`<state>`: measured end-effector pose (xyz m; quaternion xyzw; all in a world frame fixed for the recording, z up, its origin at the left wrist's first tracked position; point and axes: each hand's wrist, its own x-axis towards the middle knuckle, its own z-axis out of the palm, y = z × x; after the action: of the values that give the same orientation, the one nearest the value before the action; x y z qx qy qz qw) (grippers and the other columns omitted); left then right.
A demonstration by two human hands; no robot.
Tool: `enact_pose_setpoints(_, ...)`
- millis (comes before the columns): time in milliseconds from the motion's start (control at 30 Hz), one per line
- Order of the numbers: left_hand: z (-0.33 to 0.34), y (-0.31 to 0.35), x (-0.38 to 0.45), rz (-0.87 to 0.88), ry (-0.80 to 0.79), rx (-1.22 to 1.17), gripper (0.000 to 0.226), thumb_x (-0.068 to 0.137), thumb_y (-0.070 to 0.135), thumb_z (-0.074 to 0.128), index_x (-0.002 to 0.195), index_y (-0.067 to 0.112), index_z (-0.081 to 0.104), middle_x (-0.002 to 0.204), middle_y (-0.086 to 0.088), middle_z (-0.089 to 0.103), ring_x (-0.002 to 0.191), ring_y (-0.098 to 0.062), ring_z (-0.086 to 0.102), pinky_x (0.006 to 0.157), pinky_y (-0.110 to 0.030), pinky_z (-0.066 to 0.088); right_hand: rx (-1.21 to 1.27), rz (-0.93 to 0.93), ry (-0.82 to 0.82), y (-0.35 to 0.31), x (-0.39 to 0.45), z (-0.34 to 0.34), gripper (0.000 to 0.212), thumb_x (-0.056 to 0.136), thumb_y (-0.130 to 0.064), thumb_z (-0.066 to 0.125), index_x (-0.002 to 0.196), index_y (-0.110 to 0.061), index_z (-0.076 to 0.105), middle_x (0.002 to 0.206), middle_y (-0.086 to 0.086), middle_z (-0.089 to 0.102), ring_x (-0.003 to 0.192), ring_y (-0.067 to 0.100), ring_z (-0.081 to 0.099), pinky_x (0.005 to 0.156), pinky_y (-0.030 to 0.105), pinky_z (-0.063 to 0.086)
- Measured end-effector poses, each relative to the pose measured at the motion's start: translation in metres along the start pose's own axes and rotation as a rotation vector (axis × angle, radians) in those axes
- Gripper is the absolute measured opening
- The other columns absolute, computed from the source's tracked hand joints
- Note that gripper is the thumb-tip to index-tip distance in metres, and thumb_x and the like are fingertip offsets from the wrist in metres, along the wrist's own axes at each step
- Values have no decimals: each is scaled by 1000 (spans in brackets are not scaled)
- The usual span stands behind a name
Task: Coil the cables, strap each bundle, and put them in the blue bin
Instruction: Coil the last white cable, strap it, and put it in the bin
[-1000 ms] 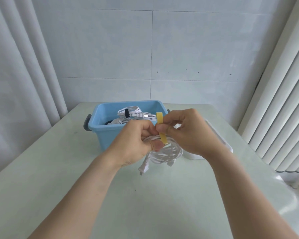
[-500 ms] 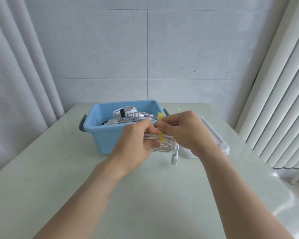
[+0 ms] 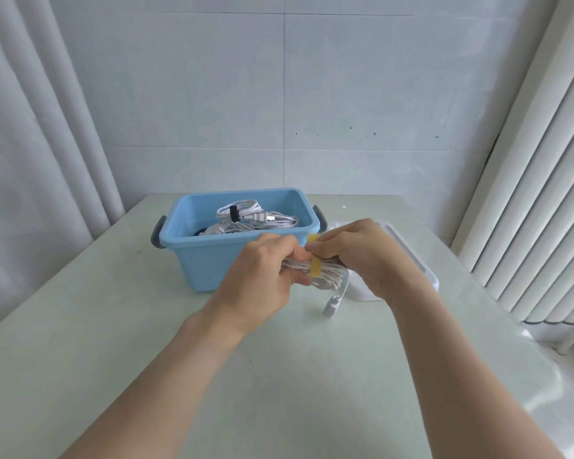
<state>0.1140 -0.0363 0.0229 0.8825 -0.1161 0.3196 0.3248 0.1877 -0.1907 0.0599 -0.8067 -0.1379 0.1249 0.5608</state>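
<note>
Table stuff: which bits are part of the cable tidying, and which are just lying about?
Part of the job:
white cable bundle in both hands
yellow strap
blue bin
strapped cables inside it

Just lying about:
white lid-like tray
curtains

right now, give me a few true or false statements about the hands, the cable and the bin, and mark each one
1. The left hand holds the white cable bundle. True.
2. The strap round that bundle is black. False: it is yellow.
3. The blue bin is empty. False: coiled white cables lie in it, one bound with a black strap.
4. The right hand pinches the yellow strap's free end. True.
5. The held bundle lies inside the bin. False: it is held in front of the bin, above the table.
</note>
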Motion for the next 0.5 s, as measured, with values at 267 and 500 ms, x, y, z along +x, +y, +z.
enact_pose_setpoints(267, 5, 7, -2, 38, 74, -73, 44, 82, 3, 70, 103, 39, 55, 99, 15, 66, 93, -12, 68, 82, -26, 52, 51, 51, 20, -7, -6, -5, 36, 50, -28, 80, 79, -7, 80, 87, 15, 77, 93, 36, 73, 93, 53, 56)
enact_pose_setpoints(500, 10, -1, 1, 251, 174, 20, 30, 76, -6, 70, 104, 5, 75, 93, 23, 64, 90, -18, 58, 81, -27, 52, 12, -9, 52, -5, -9, -10, 14, 67, -27, 90, 70, -17, 81, 72, 3, 76, 71, 18, 68, 78, 32, 56)
